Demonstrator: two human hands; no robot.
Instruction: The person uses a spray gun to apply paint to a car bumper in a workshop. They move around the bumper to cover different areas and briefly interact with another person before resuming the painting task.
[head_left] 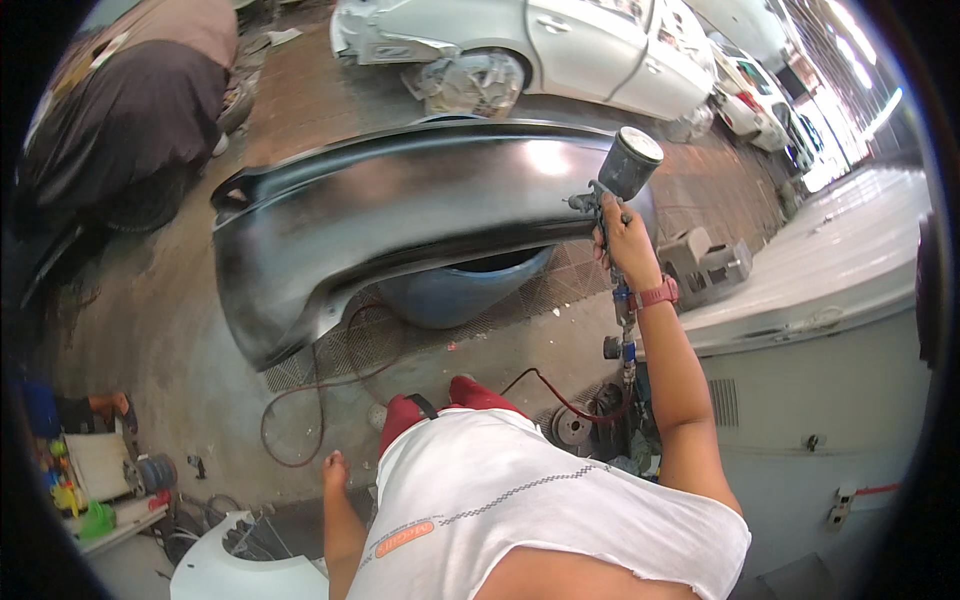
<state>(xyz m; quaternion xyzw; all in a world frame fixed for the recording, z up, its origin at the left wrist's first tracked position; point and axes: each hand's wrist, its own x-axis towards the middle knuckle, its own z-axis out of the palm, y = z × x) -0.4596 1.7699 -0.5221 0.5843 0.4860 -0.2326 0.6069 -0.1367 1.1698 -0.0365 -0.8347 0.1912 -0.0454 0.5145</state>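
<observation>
Right hand (628, 240) gripping a spray gun (615, 185) at the right end of a glossy black bumper (400, 215).
Coating step, apparently; next pass calls for steady travel leftward (left hand (336, 468) hangs empty, fingers loose).

The person wears a white sleeveless shirt (520, 500) with ragged, cut-off armholes; a thin dotted dark line runs across its front, and an orange oval patch (404, 539) sits toward its 7 o'clock side. Red shorts (440, 405) show above the shirt's hem, at 12 o'clock. A red wristwatch (657, 293) circles the right wrist; both forearms are bare
</observation>
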